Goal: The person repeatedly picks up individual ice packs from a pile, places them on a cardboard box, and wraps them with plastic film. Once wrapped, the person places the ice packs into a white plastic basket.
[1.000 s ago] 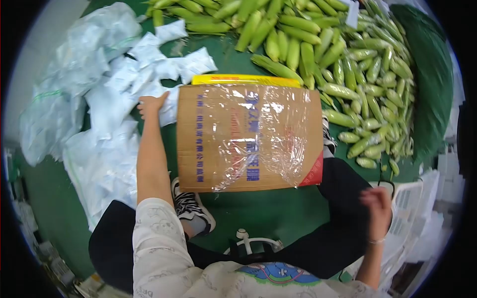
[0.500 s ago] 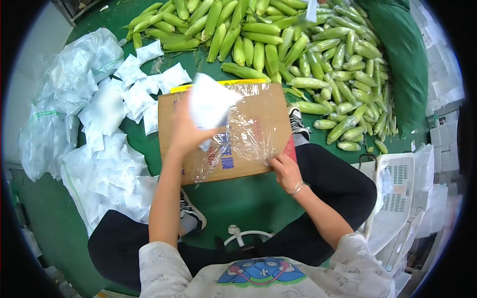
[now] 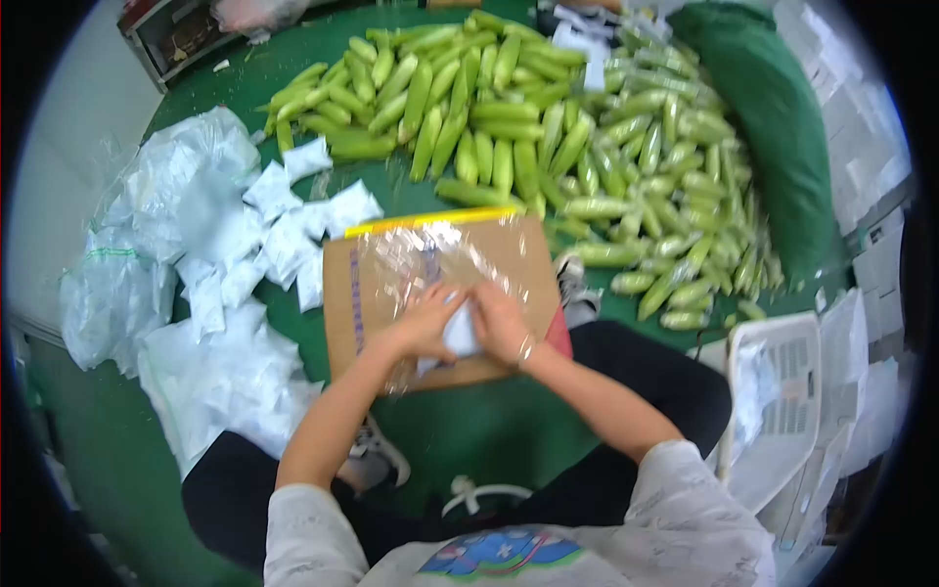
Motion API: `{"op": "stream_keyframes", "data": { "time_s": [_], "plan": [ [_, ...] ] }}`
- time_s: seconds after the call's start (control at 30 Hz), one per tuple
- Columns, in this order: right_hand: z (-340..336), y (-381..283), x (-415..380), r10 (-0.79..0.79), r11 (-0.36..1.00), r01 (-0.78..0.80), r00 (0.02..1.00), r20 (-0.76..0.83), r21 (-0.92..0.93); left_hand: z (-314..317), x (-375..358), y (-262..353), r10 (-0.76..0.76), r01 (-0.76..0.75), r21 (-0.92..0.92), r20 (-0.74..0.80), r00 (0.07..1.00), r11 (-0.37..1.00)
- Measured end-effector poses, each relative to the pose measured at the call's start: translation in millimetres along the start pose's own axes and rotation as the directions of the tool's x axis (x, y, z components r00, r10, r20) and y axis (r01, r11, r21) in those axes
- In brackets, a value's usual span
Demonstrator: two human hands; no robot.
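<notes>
A cardboard box [image 3: 342,303] stands between my legs with clear plastic film [image 3: 391,256] across its top. On the film lies a white packet [image 3: 460,331]. My left hand [image 3: 428,325] grips the packet's left side, and my right hand [image 3: 499,321] holds its right side. The fingers of both hands are close together and slightly blurred. Behind the box a yellow edge [image 3: 430,221] shows.
White packets [image 3: 289,245] and filled plastic bags [image 3: 220,367] lie to the left. Beyond the box is a pile of green corn [image 3: 421,93]; wrapped corn [image 3: 665,186] lies right of it. A white basket [image 3: 797,377] stands at the right, below green cloth [image 3: 773,127].
My left hand has brought the white packet down onto the film over the box. My right hand has moved from the box's right front edge to the packet. The view has shifted slightly.
</notes>
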State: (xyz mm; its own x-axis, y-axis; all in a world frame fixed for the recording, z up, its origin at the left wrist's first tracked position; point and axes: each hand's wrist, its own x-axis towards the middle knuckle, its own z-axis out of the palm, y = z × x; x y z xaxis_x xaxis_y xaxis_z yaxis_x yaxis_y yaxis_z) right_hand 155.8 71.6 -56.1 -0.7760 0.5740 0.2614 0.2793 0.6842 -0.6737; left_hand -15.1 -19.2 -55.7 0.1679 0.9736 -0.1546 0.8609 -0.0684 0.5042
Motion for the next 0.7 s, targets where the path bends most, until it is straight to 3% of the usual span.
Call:
{"op": "stream_keyframes", "data": {
  "time_s": [0.03,0.07,0.1,0.13,0.17,0.2,0.23,0.27,0.3,0.37,0.5,0.53,0.57,0.63,0.7],
  "plan": [
    [-6,-2,-3,-0.074,0.996,0.077,0.995,0.069,-0.043,-2,-8,5,-0.011,0.013,0.024,-0.080,0.997,1.000],
    [-17,-5,-3,-0.219,0.956,0.253,0.953,0.211,-0.147,3,-19,6,-0.032,0.016,-0.076,-0.217,0.976,0.997],
    [-30,-5,-8,-0.283,0.886,0.377,0.901,0.329,-0.270,-1,-34,23,-0.164,0.159,-0.041,-0.297,0.941,0.986],
    [-46,-13,-4,-0.243,0.902,0.368,0.865,0.439,-0.226,4,-49,33,-0.209,0.230,-0.014,-0.480,0.852,0.973],
    [-52,-10,5,-0.255,0.890,0.383,0.868,0.426,-0.247,-2,-66,49,-0.366,0.326,-0.173,-0.551,0.750,0.929],
    [-52,-7,13,-0.265,0.794,0.506,0.787,0.558,-0.337,9,-81,54,-0.420,0.351,-0.250,-0.697,0.582,0.902],
    [-48,-4,15,-0.240,0.684,0.615,0.698,0.674,-0.393,25,-91,58,-0.612,0.507,-0.376,-0.641,0.463,0.776],
    [-44,1,19,-0.241,0.622,0.654,0.684,0.689,-0.431,37,-102,61,-0.771,0.634,-0.483,-0.557,0.309,0.603],
    [-43,-2,21,-0.250,0.618,0.652,0.692,0.677,-0.439,40,-109,65,-0.760,0.632,-0.474,-0.571,0.309,0.613],
    [-48,-9,25,-0.217,0.666,0.622,0.690,0.690,-0.412,47,-116,75,-0.824,0.767,-0.333,-0.372,0.427,0.548],
    [-56,-20,19,-0.144,0.737,0.524,0.738,0.659,-0.426,76,-120,34,-0.780,0.777,-0.201,-0.376,0.501,0.596],
    [-57,-18,18,-0.109,0.764,0.476,0.761,0.639,-0.437,68,-125,27,-0.838,0.608,-0.604,-0.209,0.503,0.515],
    [-58,-16,22,-0.077,0.786,0.427,0.786,0.614,-0.448,58,-123,19,-0.827,0.355,-0.888,-0.047,0.560,0.291],
    [-60,-11,17,-0.068,0.794,0.393,0.816,0.575,-0.464,24,-121,24,-0.825,0.333,-0.873,-0.126,0.551,0.356],
    [-52,-11,2,-0.049,0.808,0.355,0.836,0.546,-0.470,-4,-105,31,-0.747,0.082,-0.921,-0.255,0.614,0.381]
  ]
}}
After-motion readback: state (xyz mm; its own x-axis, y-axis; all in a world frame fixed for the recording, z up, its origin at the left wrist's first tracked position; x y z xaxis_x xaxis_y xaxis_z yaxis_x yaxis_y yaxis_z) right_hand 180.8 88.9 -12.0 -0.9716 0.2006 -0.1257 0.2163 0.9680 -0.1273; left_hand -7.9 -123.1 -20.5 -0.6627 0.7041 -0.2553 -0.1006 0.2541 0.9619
